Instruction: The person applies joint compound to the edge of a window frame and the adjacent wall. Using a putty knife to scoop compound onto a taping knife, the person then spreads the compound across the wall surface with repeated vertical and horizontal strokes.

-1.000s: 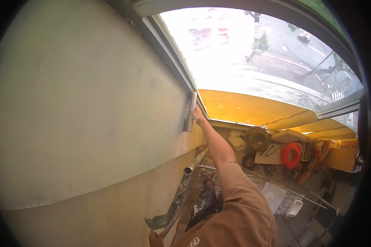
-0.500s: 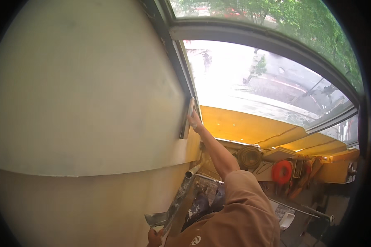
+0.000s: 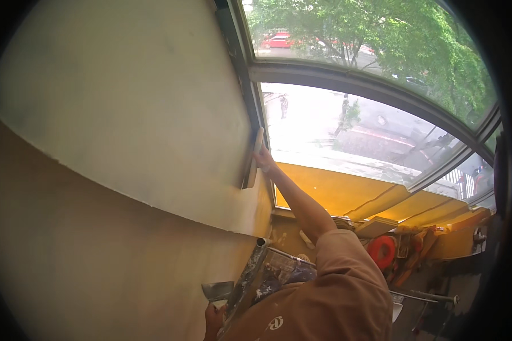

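Note:
My right hand [image 3: 263, 158], at the end of an outstretched arm, is closed around the pale handle of a plastering trowel [image 3: 249, 177]. Its long blade lies against the light wall [image 3: 131, 102], right beside the window frame [image 3: 251, 96]. Low in the picture, my left hand [image 3: 213, 318] grips a putty knife [image 3: 218, 290] by its handle, with the wide grey blade pointing up and apart from the wall. Most of that handle is hidden in my fingers.
A horizontal edge [image 3: 151, 205] crosses the wall, with a browner part below it. Close to my left hand stands a splattered metal pole [image 3: 260, 243]. Yellow panels [image 3: 330, 184] run under the window, and a red ring-shaped coil [image 3: 381, 252] hangs at the right among tools.
The view has tilted. My right hand and the trowel have moved up along the wall, closer to the window's crossbar. My left hand still holds the putty knife low down.

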Demonstrator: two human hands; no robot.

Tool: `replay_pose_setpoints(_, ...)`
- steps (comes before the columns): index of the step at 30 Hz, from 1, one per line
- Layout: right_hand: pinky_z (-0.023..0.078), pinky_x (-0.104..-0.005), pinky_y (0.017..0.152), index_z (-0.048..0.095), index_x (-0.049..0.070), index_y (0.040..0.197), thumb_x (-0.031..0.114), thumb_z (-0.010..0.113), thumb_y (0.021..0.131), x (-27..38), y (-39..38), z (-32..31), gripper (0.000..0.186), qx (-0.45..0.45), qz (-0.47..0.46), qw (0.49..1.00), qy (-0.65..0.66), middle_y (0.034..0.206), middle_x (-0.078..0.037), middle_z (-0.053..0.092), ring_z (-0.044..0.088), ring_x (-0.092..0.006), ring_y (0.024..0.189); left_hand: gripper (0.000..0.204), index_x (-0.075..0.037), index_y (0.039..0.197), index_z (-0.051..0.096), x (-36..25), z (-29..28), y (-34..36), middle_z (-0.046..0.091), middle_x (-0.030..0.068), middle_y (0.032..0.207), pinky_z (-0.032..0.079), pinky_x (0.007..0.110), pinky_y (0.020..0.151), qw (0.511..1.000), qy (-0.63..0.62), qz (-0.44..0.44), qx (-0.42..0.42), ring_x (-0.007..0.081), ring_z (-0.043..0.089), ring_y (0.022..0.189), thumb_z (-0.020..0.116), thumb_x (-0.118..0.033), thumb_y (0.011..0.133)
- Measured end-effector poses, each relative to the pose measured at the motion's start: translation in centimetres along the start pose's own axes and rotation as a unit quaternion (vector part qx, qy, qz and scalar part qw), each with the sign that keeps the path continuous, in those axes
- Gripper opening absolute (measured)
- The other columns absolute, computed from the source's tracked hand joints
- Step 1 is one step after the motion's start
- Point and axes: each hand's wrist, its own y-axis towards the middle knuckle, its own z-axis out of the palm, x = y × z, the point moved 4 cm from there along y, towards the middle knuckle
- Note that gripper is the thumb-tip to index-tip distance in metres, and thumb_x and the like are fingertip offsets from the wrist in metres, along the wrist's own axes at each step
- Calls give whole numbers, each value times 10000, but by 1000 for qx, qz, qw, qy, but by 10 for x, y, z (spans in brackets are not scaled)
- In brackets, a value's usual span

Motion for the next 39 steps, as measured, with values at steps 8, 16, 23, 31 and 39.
replay_pose_setpoints(8, 555, -395, 516, 492, -51, 1136, 224, 572, 932, 122, 13, 19, 351, 29, -5, 999, -12, 869, -132, 578, 636, -253, 689, 149, 11, 938, 611, -22, -8, 20, 681, 96, 810, 493, 296, 612, 995, -11, 98, 4, 135, 630, 685, 710, -91, 892)
replay_pose_setpoints(16, 595, -431, 580, 454, -162, 1131, 254, 579, 928, 207, 45, 39, 480, 51, -7, 999, -3, 943, -250, 610, 693, -350, 747, 150, 7, 970, 618, -48, -23, 27, 708, 101, 863, 528, 307, 629, 996, -22, 83, 36, 137, 659, 710, 706, -91, 898)
replay_pose_setpoints(23, 606, -466, 544, 527, -248, 1002, 220, 550, 944, 321, 47, 53, 472, 76, -7, 997, -8, 873, -314, 664, 718, -422, 675, 147, 1, 997, 618, -72, -35, 27, 724, 99, 915, 535, 308, 642, 993, -21, 112, 39, 136, 658, 721, 694, -78, 900)
replay_pose_setpoints(31, 625, -525, 503, 443, -281, 1091, 245, 525, 992, 442, 59, 70, 541, 77, -45, 996, 10, 860, -361, 647, 695, -485, 640, 158, -5, 1028, 610, -78, -50, 20, 736, 96, 932, 544, 299, 641, 990, -48, 126, 36, 128, 659, 717, 682, -54, 897)
replay_pose_setpoints(39, 655, -542, 628, 370, -234, 1237, 267, 508, 1019, 603, 64, 97, 564, 102, -123, 987, -17, 1061, -396, 612, 699, -509, 738, 170, 11, 1053, 633, -102, -67, 17, 740, 95, 928, 549, 306, 657, 984, -26, 168, 57, 126, 663, 728, 682, -67, 910)
